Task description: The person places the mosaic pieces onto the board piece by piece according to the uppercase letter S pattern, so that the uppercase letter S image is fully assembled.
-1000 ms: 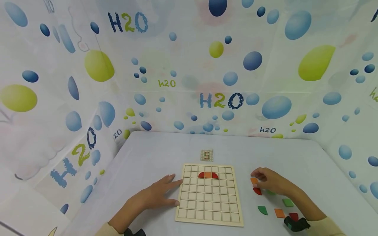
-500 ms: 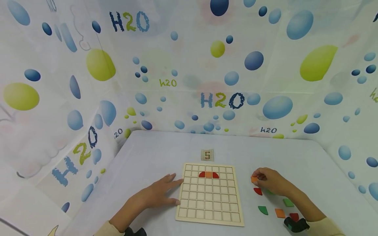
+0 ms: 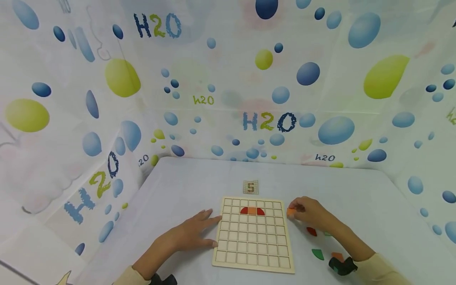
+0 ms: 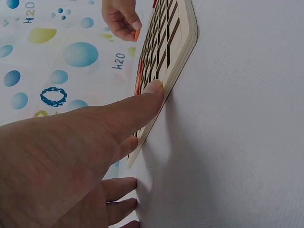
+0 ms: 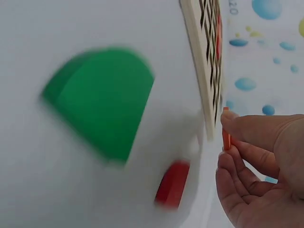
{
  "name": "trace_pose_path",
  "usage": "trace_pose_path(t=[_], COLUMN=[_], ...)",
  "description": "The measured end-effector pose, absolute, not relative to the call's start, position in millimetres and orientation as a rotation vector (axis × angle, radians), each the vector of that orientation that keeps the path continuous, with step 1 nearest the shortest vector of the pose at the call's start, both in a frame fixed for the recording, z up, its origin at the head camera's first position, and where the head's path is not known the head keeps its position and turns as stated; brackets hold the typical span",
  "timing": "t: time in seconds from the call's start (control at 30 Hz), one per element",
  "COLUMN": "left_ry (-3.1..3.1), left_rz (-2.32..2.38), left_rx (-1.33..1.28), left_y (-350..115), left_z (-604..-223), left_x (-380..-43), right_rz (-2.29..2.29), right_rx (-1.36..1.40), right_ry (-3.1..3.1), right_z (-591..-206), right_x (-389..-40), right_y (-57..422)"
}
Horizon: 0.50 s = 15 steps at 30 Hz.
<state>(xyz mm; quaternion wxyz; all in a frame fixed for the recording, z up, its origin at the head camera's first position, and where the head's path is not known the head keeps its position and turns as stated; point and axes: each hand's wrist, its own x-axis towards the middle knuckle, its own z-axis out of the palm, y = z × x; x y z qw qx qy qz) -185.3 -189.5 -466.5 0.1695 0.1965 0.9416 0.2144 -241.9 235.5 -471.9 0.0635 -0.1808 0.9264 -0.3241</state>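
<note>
My right hand (image 3: 310, 213) pinches an orange square tile (image 5: 226, 135) between thumb and fingers, just off the right edge of the wooden grid board (image 3: 251, 259). My left hand (image 3: 189, 232) lies with fingers spread, thumb and index fingertip touching the board's left edge; the left wrist view shows that thumb (image 4: 154, 88) at the rim. Near the board's top, a red quarter-round piece (image 3: 244, 211), an orange square (image 3: 252, 211) and another red quarter-round (image 3: 261, 211) sit in a row of cells.
On the white table right of the board lie a green quarter-round piece (image 5: 102, 102), a red one (image 5: 173, 185) and an orange square (image 3: 337, 256), partly covered by the wrist camera (image 3: 342, 266). A small pattern card (image 3: 251, 187) lies behind the board.
My right hand has picked up the orange tile from among the loose pieces and moved left with it to the board's right edge. The left hand has stayed in place.
</note>
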Motion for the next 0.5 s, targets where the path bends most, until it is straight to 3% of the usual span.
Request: trace_pose_path(t=[0.5], left_ry=[2.684], left_rz=[0.607], left_rx=[0.567], left_y=[-189], left_z=[-466], left_x=[-184], right_rz=[-1.03], right_rx=[-0.713], right_ry=[2.719], right_z=[-467], right_x=[-239], right_y=[147])
